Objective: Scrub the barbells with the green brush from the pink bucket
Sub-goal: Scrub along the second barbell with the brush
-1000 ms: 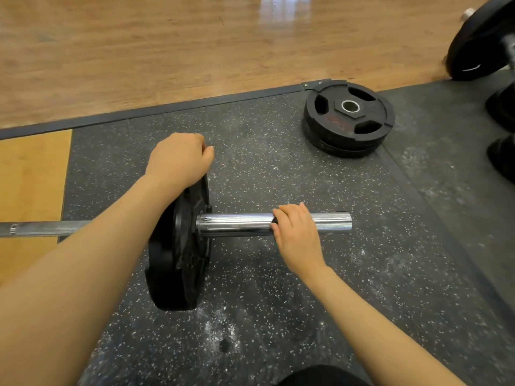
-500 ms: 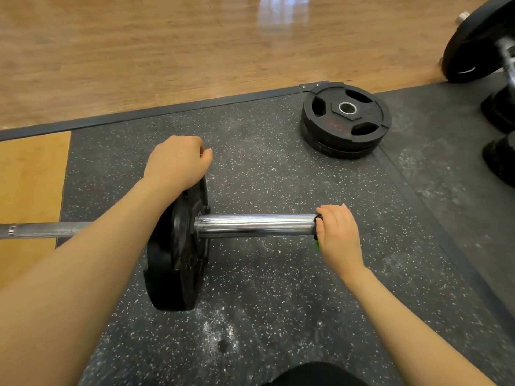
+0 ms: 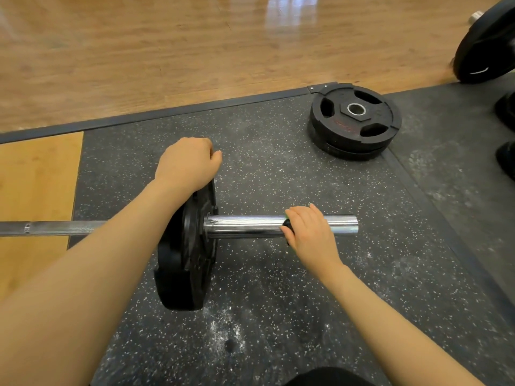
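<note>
Speckled rubber mat (image 3: 278, 316) carries the barbell (image 3: 245, 225). Her left hand (image 3: 186, 162) curls over the top of the plate (image 3: 185, 254), likely to stop it rolling. Her right hand (image 3: 309, 232) grips the mostly hidden brush (image 3: 287, 227), pressed onto the sleeve near its outer end, for scrubbing.

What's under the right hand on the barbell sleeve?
The right hand covers the chrome sleeve. A dark brush edge with a sliver of green peeks out on its left side. The rest of the brush is hidden beneath the hand.
</note>
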Demonstrator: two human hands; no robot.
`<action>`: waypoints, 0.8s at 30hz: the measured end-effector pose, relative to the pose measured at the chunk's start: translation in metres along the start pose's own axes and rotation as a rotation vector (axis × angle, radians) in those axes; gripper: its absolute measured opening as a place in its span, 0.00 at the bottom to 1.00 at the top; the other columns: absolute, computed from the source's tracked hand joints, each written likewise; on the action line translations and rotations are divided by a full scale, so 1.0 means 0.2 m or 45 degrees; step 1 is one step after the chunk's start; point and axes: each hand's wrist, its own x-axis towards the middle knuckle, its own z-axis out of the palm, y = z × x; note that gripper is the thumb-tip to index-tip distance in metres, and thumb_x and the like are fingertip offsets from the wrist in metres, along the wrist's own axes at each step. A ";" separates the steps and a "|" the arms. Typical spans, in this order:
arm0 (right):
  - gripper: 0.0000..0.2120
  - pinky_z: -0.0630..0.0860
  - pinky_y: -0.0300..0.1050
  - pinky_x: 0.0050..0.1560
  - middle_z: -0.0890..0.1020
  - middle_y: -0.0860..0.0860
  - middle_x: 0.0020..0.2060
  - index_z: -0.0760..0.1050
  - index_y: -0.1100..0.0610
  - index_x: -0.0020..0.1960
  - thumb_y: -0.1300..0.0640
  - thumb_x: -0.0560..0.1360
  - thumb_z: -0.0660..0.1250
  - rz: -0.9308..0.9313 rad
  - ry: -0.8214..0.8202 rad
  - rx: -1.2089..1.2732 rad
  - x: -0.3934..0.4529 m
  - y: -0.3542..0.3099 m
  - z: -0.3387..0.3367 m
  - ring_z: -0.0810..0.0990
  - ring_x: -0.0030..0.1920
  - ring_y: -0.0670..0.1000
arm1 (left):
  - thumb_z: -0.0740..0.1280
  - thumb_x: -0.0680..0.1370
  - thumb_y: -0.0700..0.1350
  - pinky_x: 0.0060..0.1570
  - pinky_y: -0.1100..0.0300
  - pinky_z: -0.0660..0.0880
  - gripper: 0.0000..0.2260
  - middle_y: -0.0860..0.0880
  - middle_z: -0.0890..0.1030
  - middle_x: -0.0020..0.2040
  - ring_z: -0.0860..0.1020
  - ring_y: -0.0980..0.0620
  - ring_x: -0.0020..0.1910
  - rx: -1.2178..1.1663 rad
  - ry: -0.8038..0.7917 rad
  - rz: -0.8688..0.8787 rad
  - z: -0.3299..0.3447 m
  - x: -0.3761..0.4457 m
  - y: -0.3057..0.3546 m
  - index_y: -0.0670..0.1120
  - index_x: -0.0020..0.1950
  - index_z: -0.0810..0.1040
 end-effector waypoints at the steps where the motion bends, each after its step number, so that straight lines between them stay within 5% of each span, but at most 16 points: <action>1: 0.18 0.69 0.56 0.66 0.80 0.54 0.51 0.77 0.62 0.56 0.50 0.79 0.57 0.023 -0.011 0.002 -0.02 0.05 -0.02 0.77 0.52 0.54 | 0.57 0.80 0.49 0.36 0.57 0.66 0.15 0.44 0.78 0.39 0.75 0.42 0.39 -0.004 0.001 0.000 0.00 0.00 0.00 0.40 0.48 0.78; 13: 0.18 0.72 0.50 0.51 0.78 0.54 0.47 0.75 0.62 0.52 0.51 0.80 0.51 0.300 -0.113 0.004 -0.11 0.25 -0.14 0.74 0.46 0.56 | 0.57 0.80 0.50 0.37 0.57 0.67 0.16 0.43 0.80 0.43 0.76 0.41 0.42 0.030 -0.062 -0.019 -0.01 -0.05 0.01 0.41 0.49 0.78; 21: 0.21 0.72 0.52 0.57 0.79 0.56 0.52 0.76 0.64 0.57 0.50 0.81 0.52 0.317 -0.147 0.051 -0.22 0.18 -0.18 0.76 0.53 0.58 | 0.59 0.80 0.51 0.36 0.56 0.68 0.14 0.45 0.80 0.45 0.77 0.43 0.43 -0.025 0.098 0.024 -0.02 -0.26 0.02 0.42 0.49 0.79; 24: 0.18 0.68 0.48 0.59 0.80 0.57 0.52 0.76 0.65 0.56 0.52 0.79 0.56 0.215 -0.049 0.067 -0.23 0.12 -0.19 0.75 0.54 0.56 | 0.63 0.78 0.48 0.44 0.52 0.73 0.12 0.43 0.81 0.50 0.78 0.42 0.49 -0.069 0.179 0.096 -0.02 -0.40 0.03 0.40 0.49 0.80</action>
